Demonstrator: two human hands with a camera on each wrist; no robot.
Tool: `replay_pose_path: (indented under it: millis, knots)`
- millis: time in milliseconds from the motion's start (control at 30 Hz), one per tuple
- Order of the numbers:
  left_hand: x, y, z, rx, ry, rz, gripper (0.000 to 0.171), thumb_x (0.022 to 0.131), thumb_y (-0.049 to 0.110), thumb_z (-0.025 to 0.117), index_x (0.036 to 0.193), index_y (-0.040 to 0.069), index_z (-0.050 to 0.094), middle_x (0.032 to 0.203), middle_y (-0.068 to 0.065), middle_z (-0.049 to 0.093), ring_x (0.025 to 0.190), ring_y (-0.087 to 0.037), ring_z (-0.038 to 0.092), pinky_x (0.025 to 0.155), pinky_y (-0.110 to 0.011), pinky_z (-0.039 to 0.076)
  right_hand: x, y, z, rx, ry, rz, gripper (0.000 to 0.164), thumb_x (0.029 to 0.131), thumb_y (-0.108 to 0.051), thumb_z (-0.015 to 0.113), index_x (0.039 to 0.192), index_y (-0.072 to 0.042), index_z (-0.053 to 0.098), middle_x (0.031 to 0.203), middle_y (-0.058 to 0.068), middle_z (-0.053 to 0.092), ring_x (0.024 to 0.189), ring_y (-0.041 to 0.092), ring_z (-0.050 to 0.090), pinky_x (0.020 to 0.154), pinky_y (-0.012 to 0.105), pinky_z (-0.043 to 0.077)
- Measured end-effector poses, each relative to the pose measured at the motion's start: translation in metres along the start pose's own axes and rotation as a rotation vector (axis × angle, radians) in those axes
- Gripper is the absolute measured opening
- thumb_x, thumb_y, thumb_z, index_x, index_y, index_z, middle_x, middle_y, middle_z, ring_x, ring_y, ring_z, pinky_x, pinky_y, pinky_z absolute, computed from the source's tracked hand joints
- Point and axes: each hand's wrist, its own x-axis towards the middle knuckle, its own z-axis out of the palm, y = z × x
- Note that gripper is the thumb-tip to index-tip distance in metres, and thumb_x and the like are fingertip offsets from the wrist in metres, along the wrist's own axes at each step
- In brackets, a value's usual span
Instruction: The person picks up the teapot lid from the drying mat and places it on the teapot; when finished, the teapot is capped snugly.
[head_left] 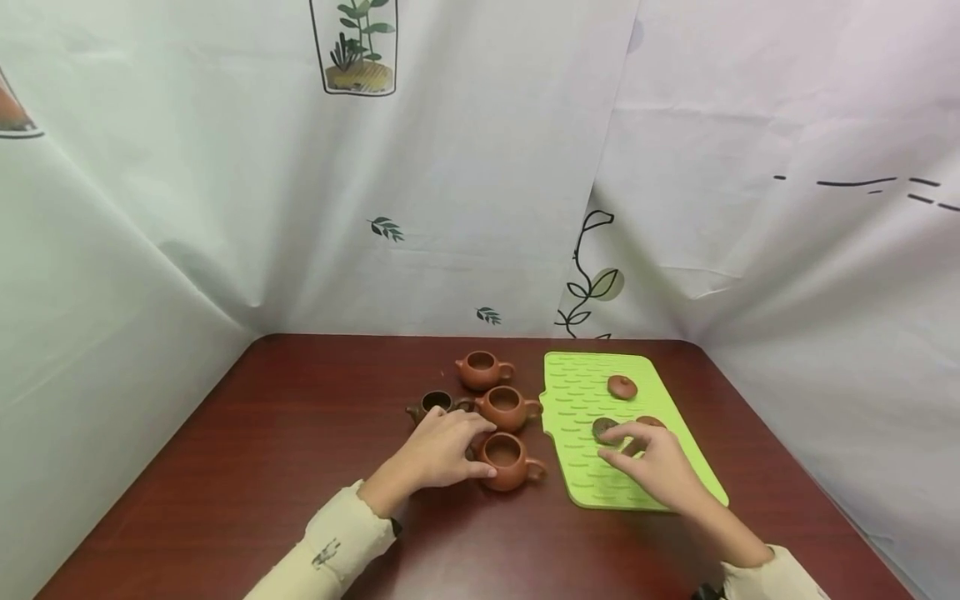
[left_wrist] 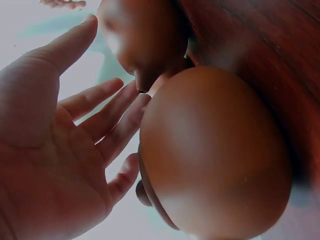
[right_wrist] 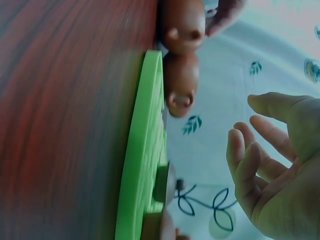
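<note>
My left hand (head_left: 442, 450) reaches beside the front reddish-brown teapot (head_left: 501, 475), thumb and fingers spread around its spout side. In the left wrist view the fingers are loosely extended, not closed round anything. Close below them is a rounded brown pot body (left_wrist: 215, 150) with a rim and a small dark knob; I cannot tell which pot it is. My right hand (head_left: 656, 467) hovers over the green mat (head_left: 585, 483), fingers loosely bent and holding nothing, near a dark lid (head_left: 604, 429). Partly behind it lies a reddish lid (head_left: 651, 421); another reddish lid (head_left: 622, 387) sits farther back.
Two more lidless reddish teapots, one in the middle (head_left: 504, 410) and one at the back (head_left: 480, 372), stand left of the mat. A dark teapot (head_left: 437, 402) is partly covered by my left hand. White printed cloth (head_left: 480, 208) surrounds the dark red table (head_left: 300, 433).
</note>
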Motion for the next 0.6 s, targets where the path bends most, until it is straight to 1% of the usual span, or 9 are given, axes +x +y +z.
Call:
replay_pose_path:
  millis: [133, 267, 367, 500, 600]
  knots:
    - [0.002, 0.002, 0.000, 0.002, -0.023, -0.005, 0.056, 0.081, 0.055, 0.075, 0.126, 0.021, 0.068, 0.126, 0.006, 0.066, 0.114, -0.015, 0.061, 0.086, -0.042, 0.040, -0.005, 0.007, -0.010, 0.002, 0.003, 0.046, 0.016, 0.081, -0.008, 0.081, 0.096, -0.007, 0.076, 0.089, 0.010, 0.068, 0.062, 0.008, 0.064, 0.055, 0.028, 0.050]
    - [0.004, 0.003, 0.000, 0.010, -0.027, -0.003, 0.055, 0.079, 0.053, 0.078, 0.123, 0.022, 0.069, 0.124, 0.007, 0.067, 0.112, -0.013, 0.062, 0.084, -0.041, 0.040, -0.010, 0.013, -0.019, -0.025, 0.006, 0.105, 0.017, 0.082, -0.011, 0.081, 0.098, -0.006, 0.076, 0.095, 0.008, 0.070, 0.068, 0.007, 0.068, 0.056, 0.028, 0.050]
    - [0.004, 0.001, 0.000, 0.017, -0.020, 0.001, 0.055, 0.076, 0.052, 0.080, 0.121, 0.021, 0.071, 0.121, 0.007, 0.069, 0.108, -0.011, 0.063, 0.081, -0.039, 0.041, -0.012, 0.017, -0.026, -0.051, 0.005, 0.165, 0.020, 0.082, -0.014, 0.081, 0.100, -0.006, 0.076, 0.090, 0.006, 0.071, 0.068, 0.007, 0.067, 0.055, 0.028, 0.050]
    - [0.005, -0.001, 0.003, 0.021, -0.012, 0.007, 0.054, 0.073, 0.053, 0.082, 0.117, 0.023, 0.073, 0.116, 0.009, 0.070, 0.103, -0.010, 0.064, 0.078, -0.039, 0.040, -0.013, 0.023, -0.035, -0.082, -0.004, 0.221, 0.025, 0.084, -0.018, 0.081, 0.104, -0.005, 0.076, 0.079, 0.004, 0.071, 0.062, 0.009, 0.061, 0.051, 0.028, 0.045]
    - [0.005, -0.002, 0.003, 0.024, -0.009, 0.004, 0.053, 0.073, 0.054, 0.082, 0.115, 0.023, 0.073, 0.115, 0.009, 0.070, 0.103, -0.011, 0.063, 0.078, -0.040, 0.039, -0.014, 0.028, -0.040, -0.083, -0.016, 0.256, 0.031, 0.084, -0.021, 0.080, 0.109, -0.003, 0.074, 0.074, 0.004, 0.071, 0.061, 0.011, 0.062, 0.051, 0.028, 0.043]
